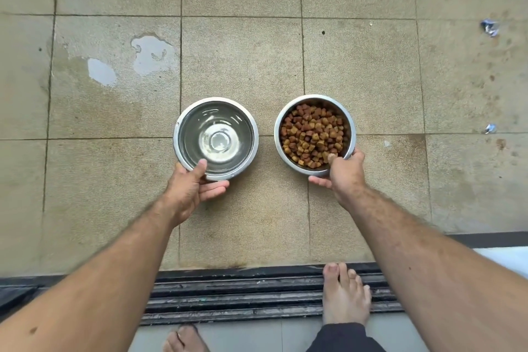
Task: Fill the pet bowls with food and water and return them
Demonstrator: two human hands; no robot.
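Now you are at the return step: your left hand (190,190) grips the water bowl (216,138), your right hand (343,173) the kibble bowl (315,134), both over the tiled floor (243,60). Whether they rest on it is unclear. Let go gently, keeping the water level.

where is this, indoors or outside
Probably an outdoor patio or balcony just past a doorway: weathered floor tiles with puddles, and a sliding-door track under the bare foot.
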